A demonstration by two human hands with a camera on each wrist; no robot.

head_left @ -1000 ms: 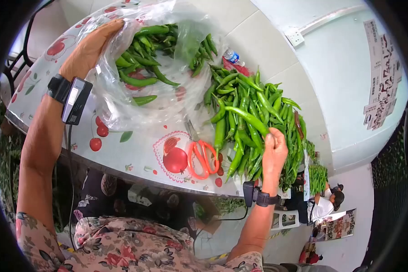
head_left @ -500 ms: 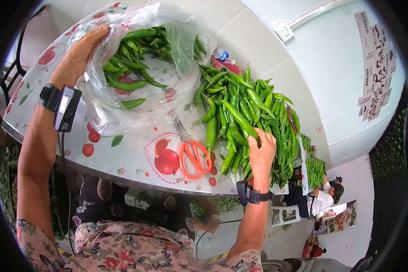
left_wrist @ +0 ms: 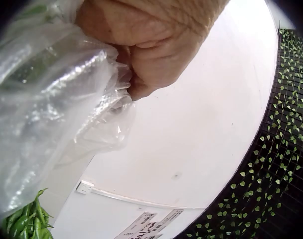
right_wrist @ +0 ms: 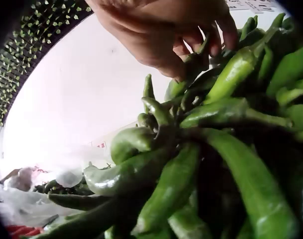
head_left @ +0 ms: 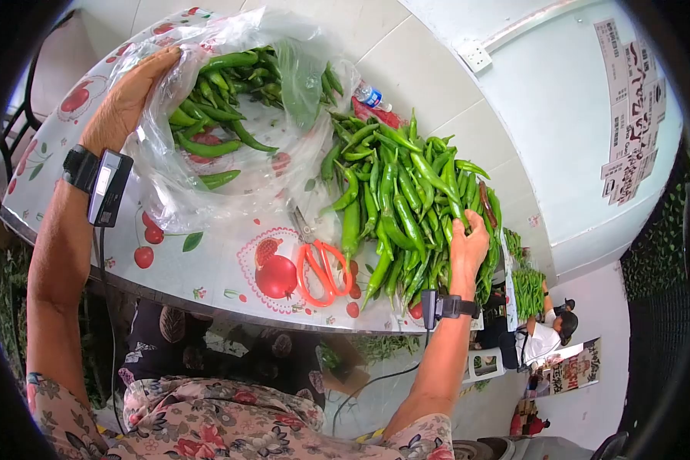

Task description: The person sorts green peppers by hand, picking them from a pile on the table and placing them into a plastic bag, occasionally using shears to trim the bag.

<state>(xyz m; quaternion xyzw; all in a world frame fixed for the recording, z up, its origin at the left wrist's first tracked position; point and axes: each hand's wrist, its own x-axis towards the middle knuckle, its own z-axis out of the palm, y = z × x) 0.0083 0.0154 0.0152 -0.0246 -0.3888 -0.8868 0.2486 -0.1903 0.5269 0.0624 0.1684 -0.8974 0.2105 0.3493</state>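
Observation:
A clear plastic bag (head_left: 165,180) with green chili peppers (head_left: 221,113) inside lies spread on the table, its mouth facing me. My left hand (head_left: 126,101) grips the bag's left rim; in the left wrist view the thumb and fingers of that hand (left_wrist: 151,42) pinch the crumpled plastic (left_wrist: 52,112). To the right is a large heap of green chili peppers (head_left: 399,207). Over the heap's right part, my right hand (head_left: 469,249) has its fingertips around a pepper. The right wrist view shows that hand (right_wrist: 161,32) pinching a dark green pepper (right_wrist: 193,67) near its stem.
Orange-handled scissors (head_left: 322,276) lie between bag and heap, blades toward the bag. Behind the heap are a bottle with a blue label (head_left: 369,96) and a red bag (head_left: 376,113). A patterned cloth (head_left: 77,192) covers the table. A person in white (head_left: 546,343) is farther right.
My right hand has let a long pepper down onto the heap and moved right to another one. My left hand stays at the bag's rim. The head view has shifted slightly.

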